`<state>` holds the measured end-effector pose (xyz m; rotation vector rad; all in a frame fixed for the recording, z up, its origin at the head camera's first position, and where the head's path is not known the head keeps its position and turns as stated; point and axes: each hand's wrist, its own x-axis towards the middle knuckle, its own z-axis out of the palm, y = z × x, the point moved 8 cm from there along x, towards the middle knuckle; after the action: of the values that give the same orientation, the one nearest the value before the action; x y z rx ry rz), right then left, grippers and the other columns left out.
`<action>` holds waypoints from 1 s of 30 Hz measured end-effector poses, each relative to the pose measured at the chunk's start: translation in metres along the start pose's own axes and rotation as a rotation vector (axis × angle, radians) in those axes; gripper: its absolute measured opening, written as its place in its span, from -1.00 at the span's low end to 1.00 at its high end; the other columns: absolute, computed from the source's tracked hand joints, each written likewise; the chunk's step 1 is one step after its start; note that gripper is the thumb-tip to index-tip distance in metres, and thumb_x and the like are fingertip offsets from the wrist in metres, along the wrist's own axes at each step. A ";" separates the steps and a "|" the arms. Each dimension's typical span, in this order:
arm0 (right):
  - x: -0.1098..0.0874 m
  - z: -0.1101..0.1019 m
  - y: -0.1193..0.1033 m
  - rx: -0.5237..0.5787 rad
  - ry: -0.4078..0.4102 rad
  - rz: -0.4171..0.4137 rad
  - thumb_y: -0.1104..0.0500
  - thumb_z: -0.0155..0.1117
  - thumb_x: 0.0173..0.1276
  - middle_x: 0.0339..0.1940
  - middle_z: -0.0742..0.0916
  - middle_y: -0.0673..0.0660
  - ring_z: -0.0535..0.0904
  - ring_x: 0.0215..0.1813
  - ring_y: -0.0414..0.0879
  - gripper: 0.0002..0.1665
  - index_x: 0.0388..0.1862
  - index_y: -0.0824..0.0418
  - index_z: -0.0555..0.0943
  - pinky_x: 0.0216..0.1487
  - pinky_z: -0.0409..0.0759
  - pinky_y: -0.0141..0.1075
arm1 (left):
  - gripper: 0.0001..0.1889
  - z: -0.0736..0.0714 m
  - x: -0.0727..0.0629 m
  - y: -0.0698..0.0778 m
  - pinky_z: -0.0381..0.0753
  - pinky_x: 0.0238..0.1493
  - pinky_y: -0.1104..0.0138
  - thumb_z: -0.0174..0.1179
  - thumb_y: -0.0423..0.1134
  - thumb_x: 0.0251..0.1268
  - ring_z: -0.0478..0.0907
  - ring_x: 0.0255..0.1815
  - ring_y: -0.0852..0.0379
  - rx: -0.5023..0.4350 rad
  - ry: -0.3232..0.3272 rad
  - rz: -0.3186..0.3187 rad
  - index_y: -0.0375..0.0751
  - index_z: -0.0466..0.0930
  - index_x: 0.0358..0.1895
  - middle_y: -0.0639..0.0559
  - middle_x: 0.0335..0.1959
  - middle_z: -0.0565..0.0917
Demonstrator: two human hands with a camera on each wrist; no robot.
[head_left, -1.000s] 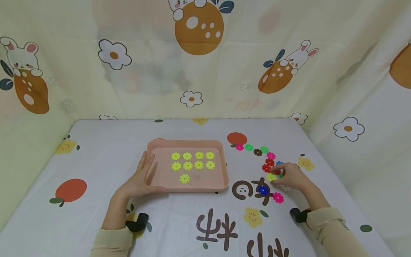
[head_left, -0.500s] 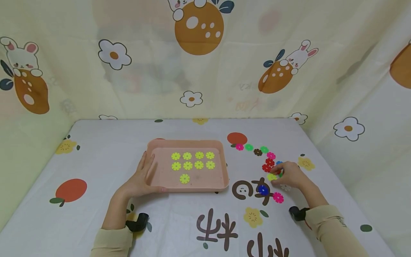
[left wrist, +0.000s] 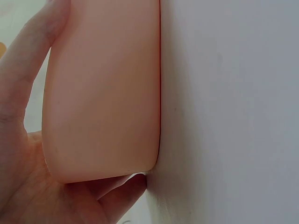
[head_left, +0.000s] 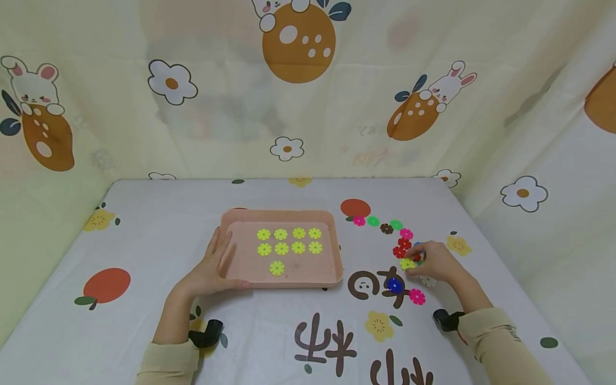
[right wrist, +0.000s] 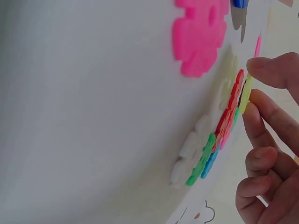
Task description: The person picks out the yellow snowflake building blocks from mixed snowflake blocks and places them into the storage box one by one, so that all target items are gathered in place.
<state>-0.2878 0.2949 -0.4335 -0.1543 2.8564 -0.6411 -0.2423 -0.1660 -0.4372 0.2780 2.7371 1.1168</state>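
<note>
A pale pink tray [head_left: 231, 272] lies on the table, with rows of yellow-green notched plastic discs [head_left: 281, 248] in it. My left hand [head_left: 207, 272] holds the tray's near left corner, thumb along the front wall and fingers at the left side. To the right of the tray, my right hand [head_left: 435, 263] pinches another yellow-green disc [right wrist: 246, 93] between thumb and fingertips, low over the other discs. Close by are red discs [head_left: 399, 252], a green disc [right wrist: 203, 158] and a whitish disc [head_left: 428, 280], partly covered by the hand in the head view.
A chain of pink, green and brown discs [head_left: 386, 228] runs toward the back right. A dark blue disc [head_left: 395, 285] and a pink disc [head_left: 416, 296] lie nearer. The white printed tablecloth [head_left: 250, 337] meets a curtain [head_left: 216, 133] behind.
My right hand has shifted very slightly, and the yellow-green disc at its fingertips sits a touch higher in view. The left hand and tray have stayed put.
</note>
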 end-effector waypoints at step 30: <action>0.005 -0.006 -0.086 0.042 0.038 -0.231 0.17 0.49 -0.09 -0.35 0.66 0.04 0.37 -0.43 -0.07 -0.67 -0.28 0.21 0.68 -0.53 0.43 -0.31 | 0.30 0.000 0.000 0.000 0.01 0.19 -0.26 0.44 0.19 -0.31 -0.35 0.41 -0.30 0.001 0.000 -0.011 0.00 -0.34 0.46 -0.17 0.44 -0.47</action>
<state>-0.2896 0.2194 -0.3925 -0.4759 2.8833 -0.7536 -0.2424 -0.1662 -0.4371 0.2622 2.7357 1.1129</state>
